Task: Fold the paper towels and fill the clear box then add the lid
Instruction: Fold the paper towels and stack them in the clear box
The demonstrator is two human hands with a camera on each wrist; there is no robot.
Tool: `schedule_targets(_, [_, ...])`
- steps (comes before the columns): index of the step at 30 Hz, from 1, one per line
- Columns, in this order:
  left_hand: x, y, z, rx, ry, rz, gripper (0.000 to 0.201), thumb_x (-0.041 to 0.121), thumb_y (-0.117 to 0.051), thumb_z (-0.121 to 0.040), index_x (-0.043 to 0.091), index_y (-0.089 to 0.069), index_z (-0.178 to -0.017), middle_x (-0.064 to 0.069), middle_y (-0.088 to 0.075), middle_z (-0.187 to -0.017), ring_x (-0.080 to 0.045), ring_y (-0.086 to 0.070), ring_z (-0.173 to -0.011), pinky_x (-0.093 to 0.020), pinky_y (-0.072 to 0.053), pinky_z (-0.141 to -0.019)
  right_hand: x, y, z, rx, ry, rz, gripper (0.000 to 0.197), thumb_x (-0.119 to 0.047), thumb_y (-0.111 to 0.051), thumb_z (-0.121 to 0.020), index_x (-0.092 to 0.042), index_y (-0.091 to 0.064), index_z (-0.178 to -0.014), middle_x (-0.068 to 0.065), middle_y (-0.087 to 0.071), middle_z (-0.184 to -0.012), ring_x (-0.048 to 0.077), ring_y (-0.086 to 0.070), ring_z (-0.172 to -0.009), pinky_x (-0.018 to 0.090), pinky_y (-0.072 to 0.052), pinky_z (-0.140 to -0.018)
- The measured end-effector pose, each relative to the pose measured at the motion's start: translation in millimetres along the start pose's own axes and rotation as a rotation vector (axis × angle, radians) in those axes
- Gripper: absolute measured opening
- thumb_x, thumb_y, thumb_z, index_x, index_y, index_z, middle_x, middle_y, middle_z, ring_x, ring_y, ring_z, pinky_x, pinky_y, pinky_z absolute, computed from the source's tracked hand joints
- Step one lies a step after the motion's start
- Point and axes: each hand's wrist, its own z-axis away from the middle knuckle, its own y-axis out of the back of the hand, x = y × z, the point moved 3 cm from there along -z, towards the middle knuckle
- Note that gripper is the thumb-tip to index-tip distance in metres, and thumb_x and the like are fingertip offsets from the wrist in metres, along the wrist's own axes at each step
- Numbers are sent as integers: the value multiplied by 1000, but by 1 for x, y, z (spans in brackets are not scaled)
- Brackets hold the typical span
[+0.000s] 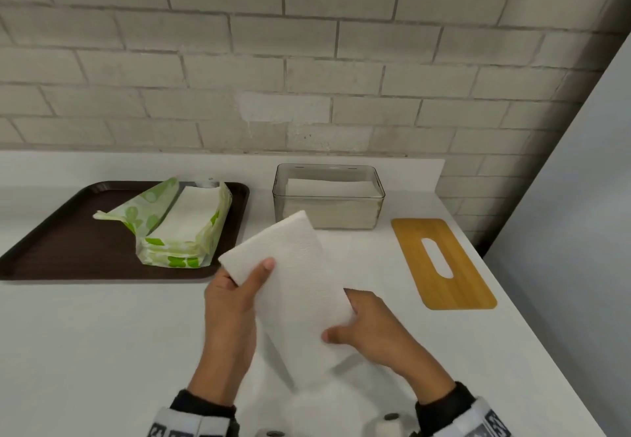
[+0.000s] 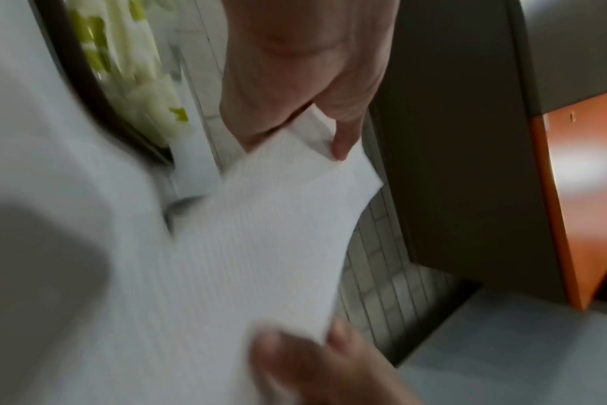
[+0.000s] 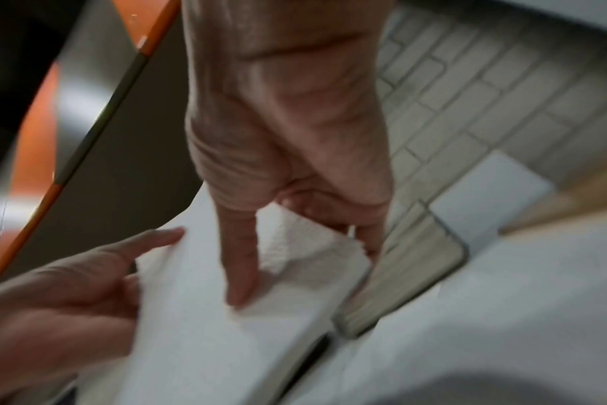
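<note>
- Presently, your left hand (image 1: 232, 303) and right hand (image 1: 368, 327) hold one folded paper towel (image 1: 293, 286) between them, raised above the white surface (image 1: 102, 351) and tilted on a diagonal.
- Your left thumb lies on the towel's upper face near its far-left corner, the other fingers (image 2: 343, 142) underneath: a pinch.
- Your right thumb presses the near-right edge from above, with the remaining fingers (image 3: 368, 238) curled beneath: also a pinch.
- The clear box (image 1: 328, 197) stands beyond the towel, near the brick wall (image 1: 307, 60), lid off, with white towels already inside.
- The wooden lid (image 1: 444, 262), slotted, lies flat on the surface to the right of the box, apart from it.
- The open green-and-white pack of towels (image 1: 177, 224) rests on the dark brown tray (image 1: 68, 248) at the left.
- Both wrist views are blurred; finer finger detail cannot be told.
</note>
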Motion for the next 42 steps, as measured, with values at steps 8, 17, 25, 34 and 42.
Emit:
schedule_targets(8, [4, 27, 2, -34, -66, -281, 28, -4, -64, -82, 21, -65, -96, 12, -74, -86, -4, -69, -79, -14, -53, -67, -5, 52, 13, 488, 201, -424, 30, 10, -65, -77, -19, -60, -84, -10, -67, -77, 4, -62, -71, 17, -53, -64])
schedule_targets(17, [-57, 24, 7, 11, 258, -404, 31, -5, -45, -90, 23, -59, -95, -6, -64, -101, -25, -58, -94, -35, -45, -81, 48, 4, 4, 423, -185, -570, 42, 13, -50, -85, -25, -49, -105, 1, -61, -104, 9, -57, -89, 20, -45, -70])
schedule_targets(25, [-42, 22, 3, 32, 223, -386, 33, -9, -42, -85, 18, -59, -93, -10, -60, -97, -27, -53, -89, -34, -42, -72, 41, 16, 4, 444, -135, -527, 41, 14, -50, -83, -23, -52, -101, 1, -61, -100, 13, -58, -91, 20, -45, -68])
schedule_targets(34, [-29, 40, 0, -123, 226, -629, 30, -6, -58, -83, 23, -62, -91, -7, -64, -88, -22, -59, -79, -29, -44, -66, 28, 33, 12, 351, -80, -326, 24, 3, -64, -82, -19, -61, -90, 1, -70, -95, 15, -66, -87, 21, -51, -71])
schedule_targets(42, [-9, -12, 23, -560, 117, -658, 37, 25, -77, -76, 34, -62, -109, 18, -71, -101, -3, -67, -92, -21, -55, -77, -68, 57, 14, 164, 267, -320, 30, 3, -75, -71, -21, -60, -81, -4, -69, -72, 13, -64, -66, 25, -52, -58])
